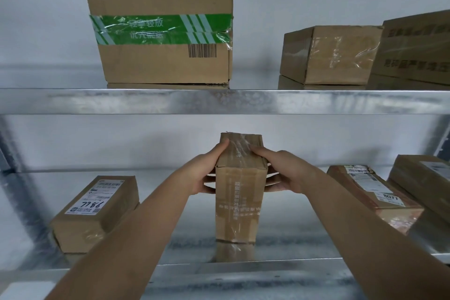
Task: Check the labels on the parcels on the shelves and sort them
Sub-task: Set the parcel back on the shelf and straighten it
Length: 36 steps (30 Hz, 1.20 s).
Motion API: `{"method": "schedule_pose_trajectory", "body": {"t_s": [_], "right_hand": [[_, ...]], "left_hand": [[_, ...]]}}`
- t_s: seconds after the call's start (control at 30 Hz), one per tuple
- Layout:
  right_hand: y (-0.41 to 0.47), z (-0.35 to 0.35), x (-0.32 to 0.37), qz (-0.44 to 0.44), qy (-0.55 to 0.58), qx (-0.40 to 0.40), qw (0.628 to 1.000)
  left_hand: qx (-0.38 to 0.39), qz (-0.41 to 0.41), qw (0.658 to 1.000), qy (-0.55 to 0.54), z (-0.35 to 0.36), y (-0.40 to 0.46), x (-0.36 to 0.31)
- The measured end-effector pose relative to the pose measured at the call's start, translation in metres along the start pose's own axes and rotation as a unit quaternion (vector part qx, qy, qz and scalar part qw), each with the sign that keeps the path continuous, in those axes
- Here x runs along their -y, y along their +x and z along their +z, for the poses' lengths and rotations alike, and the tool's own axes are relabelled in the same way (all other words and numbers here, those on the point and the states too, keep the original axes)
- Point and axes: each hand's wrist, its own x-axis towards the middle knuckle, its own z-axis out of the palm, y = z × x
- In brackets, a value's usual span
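A tall narrow cardboard parcel [239, 200] stands upright in the middle of the lower metal shelf [287, 238]. My left hand [207, 170] grips its left side, thumb on top and fingers round the side. On the opposite side my right hand [282, 173] holds it the same way. No paper label shows on its facing side, only faint printed text and clear tape. To the left lies a parcel [95, 212] with a white label marked 7286. To the right lies a parcel [375, 192] with labels, one reading 8077.
On the upper shelf [219, 101] stand a large box with green tape [160, 29], a smaller brown box [328, 55] and a printed box [414, 46] at the right edge. Another parcel [423, 178] lies at the lower shelf's far right. A white wall is behind.
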Motion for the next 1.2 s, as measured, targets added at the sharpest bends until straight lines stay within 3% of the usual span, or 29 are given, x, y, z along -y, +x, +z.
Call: {"method": "schedule_pose_trajectory", "body": {"t_s": [0.17,0.27,0.4,0.5,0.63,0.73,1.07,1.2], "right_hand": [[0.004,0.001,-0.011,-0.048,0.110,0.020,0.993],[0.011,0.002,-0.035,-0.073,0.178,0.044,0.980],[0.015,0.003,-0.076,-0.041,0.211,0.038,0.976],[0.016,-0.001,-0.106,0.011,0.192,0.009,0.981],[0.007,-0.004,-0.123,0.073,0.111,0.051,0.990],[0.003,-0.002,-0.127,0.108,0.113,0.044,0.987],[0.009,0.008,-0.127,0.128,0.040,-0.015,0.991],[0.008,0.010,-0.127,0.118,0.048,-0.015,0.992]], "left_hand": [[-0.006,0.084,0.996,0.027,0.004,0.003,-0.013],[0.003,0.145,0.983,0.113,0.010,0.008,-0.013],[-0.001,0.147,0.961,0.234,0.015,0.019,-0.001],[0.025,0.161,0.911,0.379,0.023,0.025,0.021],[0.062,0.176,0.870,0.456,0.043,0.036,0.057],[0.056,0.199,0.834,0.511,0.051,0.038,0.074],[0.035,0.259,0.838,0.479,0.035,0.041,0.099],[-0.030,0.227,0.928,0.294,0.028,0.030,0.113]]}}
